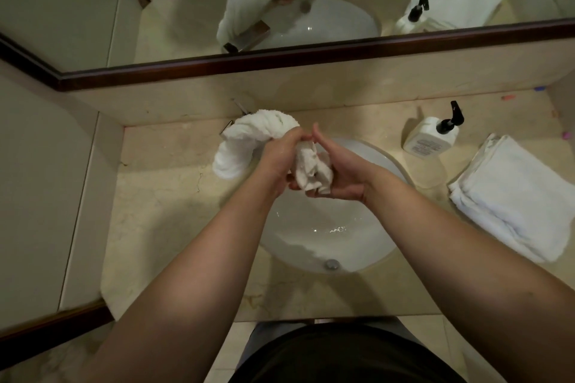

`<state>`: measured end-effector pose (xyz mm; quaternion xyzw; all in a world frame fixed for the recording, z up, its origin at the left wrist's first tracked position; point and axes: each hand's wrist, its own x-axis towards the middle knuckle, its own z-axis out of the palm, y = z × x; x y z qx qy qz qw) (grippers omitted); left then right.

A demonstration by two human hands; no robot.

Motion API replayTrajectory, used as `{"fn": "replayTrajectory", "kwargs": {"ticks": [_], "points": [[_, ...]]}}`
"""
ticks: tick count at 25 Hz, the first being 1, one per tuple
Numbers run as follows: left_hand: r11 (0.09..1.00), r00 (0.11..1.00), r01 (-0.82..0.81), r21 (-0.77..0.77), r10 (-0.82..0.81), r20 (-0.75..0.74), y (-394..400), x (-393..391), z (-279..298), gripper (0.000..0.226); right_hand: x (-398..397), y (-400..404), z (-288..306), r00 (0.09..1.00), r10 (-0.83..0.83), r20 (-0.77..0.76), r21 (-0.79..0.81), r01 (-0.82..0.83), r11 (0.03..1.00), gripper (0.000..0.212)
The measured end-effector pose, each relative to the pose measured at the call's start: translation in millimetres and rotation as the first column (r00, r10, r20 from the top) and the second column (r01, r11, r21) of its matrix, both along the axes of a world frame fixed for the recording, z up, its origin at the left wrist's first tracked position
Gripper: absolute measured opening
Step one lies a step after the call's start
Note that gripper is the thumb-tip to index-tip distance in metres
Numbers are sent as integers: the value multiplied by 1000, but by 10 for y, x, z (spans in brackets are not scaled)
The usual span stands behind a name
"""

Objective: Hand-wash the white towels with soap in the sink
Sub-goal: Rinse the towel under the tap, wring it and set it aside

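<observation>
A wet white towel point(249, 137) is bunched above the white oval sink point(329, 227). My left hand point(281, 158) grips its twisted middle, fingers curled round the cloth. The towel's far end loops up and over to the left, covering most of the faucet. My right hand point(339, 174) holds the crumpled lower end from the right, with the thumb raised and the fingers underneath, partly hidden. Both hands look wet. A little water shines in the basin near the drain point(331, 264).
A white soap bottle with a black pump point(432, 137) stands on the beige marble counter point(174, 211) right of the sink. A stack of folded white towels point(516, 196) lies at the far right. A framed mirror point(280, 62) runs along the back wall.
</observation>
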<state>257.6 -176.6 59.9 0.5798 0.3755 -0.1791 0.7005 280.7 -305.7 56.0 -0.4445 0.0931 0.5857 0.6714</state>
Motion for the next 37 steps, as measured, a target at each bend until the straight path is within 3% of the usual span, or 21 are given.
{"fn": "replayTrajectory", "kwargs": {"ticks": [2, 4, 7, 10, 12, 14, 16, 19, 22, 27, 30, 33, 37], "points": [[996, 996, -27, 82, 19, 93, 47, 7, 8, 20, 22, 15, 6, 997, 36, 67, -50, -33, 998, 70], [991, 991, -43, 123, 27, 133, 87, -22, -14, 24, 8, 42, 6, 987, 95, 129, -81, -85, 993, 52], [999, 976, -35, 37, 26, 216, 180, -69, -63, 43, -18, 127, 50, 979, 120, 162, -93, -106, 990, 28], [941, 947, -78, -330, 173, 271, 310, -144, -57, 50, -24, 277, 113, 992, 89, 91, -105, -80, 991, 21], [781, 883, -214, -587, 411, 225, 391, -172, -61, 48, -56, 395, 151, 994, 103, 21, -112, -100, 989, 28], [666, 807, -299, -683, 558, 191, 436, -180, -77, 33, -126, 490, 166, 993, 117, -15, -114, -118, 986, 32], [688, 814, -339, -642, 556, 165, 446, -191, -62, 17, -198, 555, 150, 994, 113, 9, -168, -110, 980, 39], [803, 901, -350, -482, 430, 63, 449, -184, 1, 31, -300, 597, 135, 985, 96, 142, -288, -51, 956, 64], [862, 918, -357, -360, 394, 34, 496, -177, 51, 35, -387, 706, 147, 960, 101, 261, -392, 9, 920, 75], [849, 877, -469, -243, 481, -14, 560, -189, -59, 29, -543, 862, 66, 795, 213, 568, -517, 143, 844, 78], [833, 851, -525, -173, 516, -97, 529, -264, -201, 21, -648, 838, -55, 707, 273, 652, -562, 209, 801, 78], [824, 837, -547, -143, 541, -84, 465, -438, -320, 16, -705, 757, -140, 704, 360, 612, -583, 94, 807, 77], [889, 899, -437, -139, 438, -24, 468, -595, -292, 42, -765, 653, -168, 901, 286, 326, -390, -148, 909, 61]]}}
